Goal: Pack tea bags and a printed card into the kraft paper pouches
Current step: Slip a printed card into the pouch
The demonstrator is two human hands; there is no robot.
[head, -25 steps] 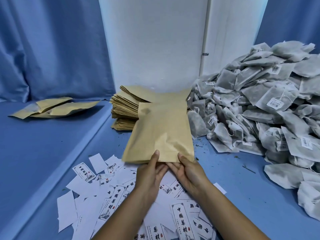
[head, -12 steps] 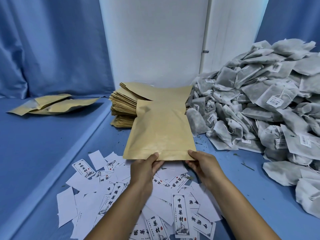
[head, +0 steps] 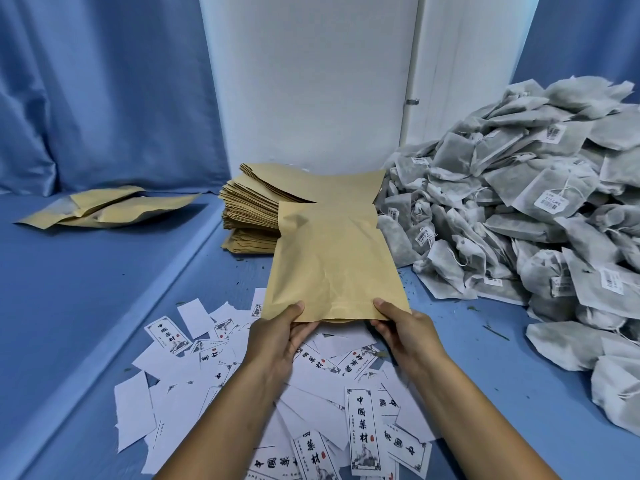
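**A:** Pouch point(head: 332, 261): where is it?

**B:** Held flat above the blue bench point(head: 467, 368), between both hands, its near edge toward the person. The left hand point(head: 277, 336) pinches the near left corner, thumb on top and fingers curled underneath. The right hand point(head: 405, 332) grips the near right corner the same way. The far end of the pouch points away from the hands and looks slightly puffed, with creases across the paper.

**A:** What lies under the hands?

**B:** A loose scatter of cards point(head: 362, 431), some face up with black Chinese characters in a printed border, some showing a blank white back. They spread beneath both wrists and out to the left of the left hand.

**A:** And beyond the hands?

**B:** Straight ahead, past the held pouch, sits a stack of flat pouches point(head: 252, 209), partly hidden by it. To the right of the right hand, a big heap of grey tea bags point(head: 519, 216) with strings and small barcode labels runs from the far wall toward the near right edge.

**A:** Anything far left?

**B:** Well apart from the left hand, a few pouches point(head: 107, 207) lie overlapping on a raised blue surface point(head: 69, 289). Blue curtains point(head: 104, 88) hang behind, on either side of a white wall point(head: 311, 81).
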